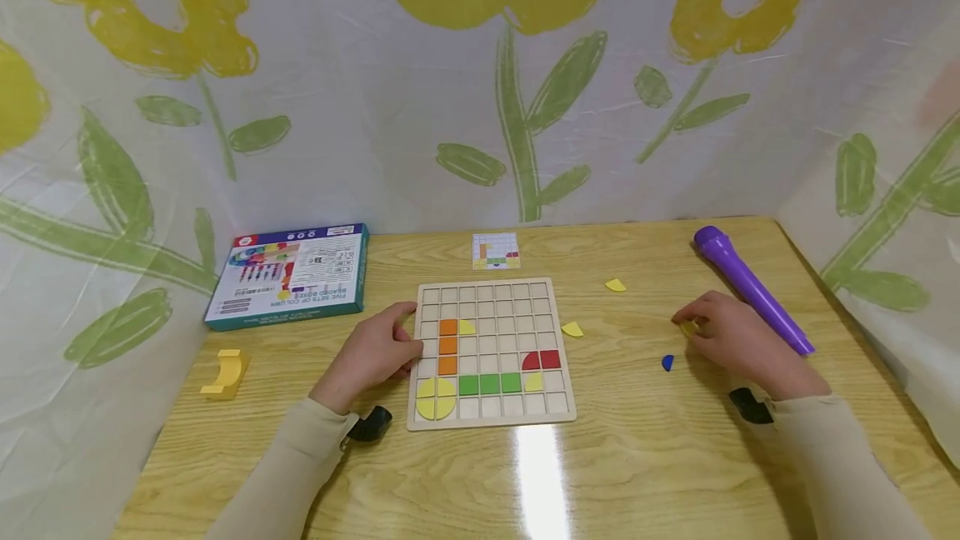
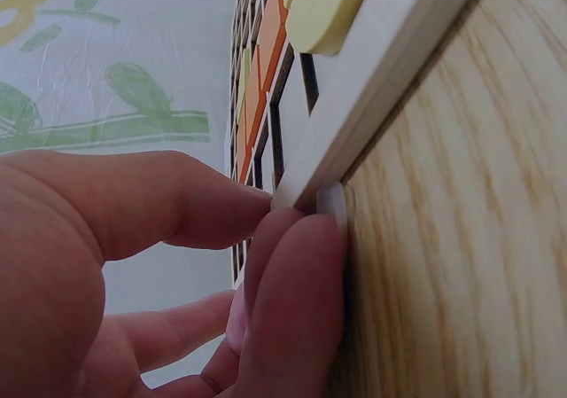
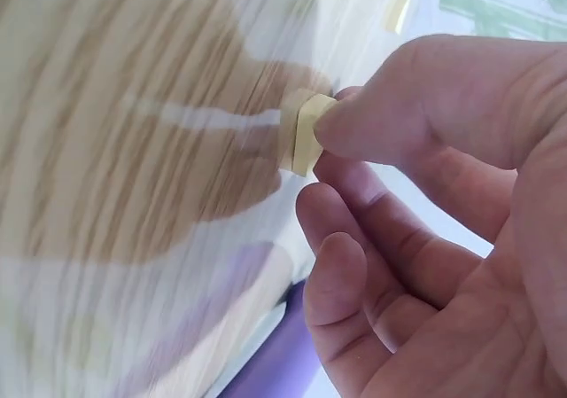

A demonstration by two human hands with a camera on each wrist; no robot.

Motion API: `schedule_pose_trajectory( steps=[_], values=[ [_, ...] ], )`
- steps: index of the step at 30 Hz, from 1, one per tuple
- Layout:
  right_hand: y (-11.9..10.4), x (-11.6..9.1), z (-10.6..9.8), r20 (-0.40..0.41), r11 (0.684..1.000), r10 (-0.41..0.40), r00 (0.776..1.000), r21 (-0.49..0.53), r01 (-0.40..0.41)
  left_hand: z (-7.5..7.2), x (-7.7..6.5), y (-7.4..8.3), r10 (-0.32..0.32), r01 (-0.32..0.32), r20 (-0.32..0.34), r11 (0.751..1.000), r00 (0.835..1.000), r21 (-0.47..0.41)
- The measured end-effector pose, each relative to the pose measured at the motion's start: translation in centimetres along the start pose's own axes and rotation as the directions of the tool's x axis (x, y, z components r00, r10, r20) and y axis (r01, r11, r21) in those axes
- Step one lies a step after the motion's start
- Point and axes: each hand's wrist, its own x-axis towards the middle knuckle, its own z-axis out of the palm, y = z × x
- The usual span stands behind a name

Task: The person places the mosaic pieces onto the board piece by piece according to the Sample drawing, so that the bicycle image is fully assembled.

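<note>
A wooden grid board [image 1: 502, 319] lies on the table, holding orange squares [image 1: 447, 346], green squares [image 1: 489, 384], red pieces [image 1: 550, 359] and yellow quarter-circles [image 1: 426, 409]. My left hand [image 1: 378, 348] grips the board's left edge; in the left wrist view the thumb [image 2: 204, 199] is on the rim and fingertips are at its side. To the right of the board, my right hand [image 1: 723, 332] pinches a yellow quarter-circle piece [image 3: 308, 132] between thumb and finger, close to the tabletop. A blue half-circle piece [image 1: 667, 362] lies just left of that hand.
Two loose yellow pieces, one farther back [image 1: 615, 285] and one by the board [image 1: 572, 329], lie on the table. Behind the board is a pattern card [image 1: 496, 251]. A purple microphone [image 1: 753, 290] lies right; a box [image 1: 292, 273] and yellow arched block [image 1: 227, 373] are left.
</note>
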Motion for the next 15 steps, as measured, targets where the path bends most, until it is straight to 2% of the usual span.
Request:
schedule_pose_trajectory(
  steps=[9,15],
  values=[
    [0.5,-1.2,-0.3,-0.013,0.999,0.022,1.0,0.025,-0.022,-0.1,-0.1,0.1,-0.003,0.003,0.004,1.0,1.0,0.005],
    [-0.2,-0.6,0.3,-0.047,1.0,-0.013,0.999,0.022,0.014,0.0,0.0,0.0,0.001,-0.001,0.004,1.0,1.0,0.004]
  ],
)
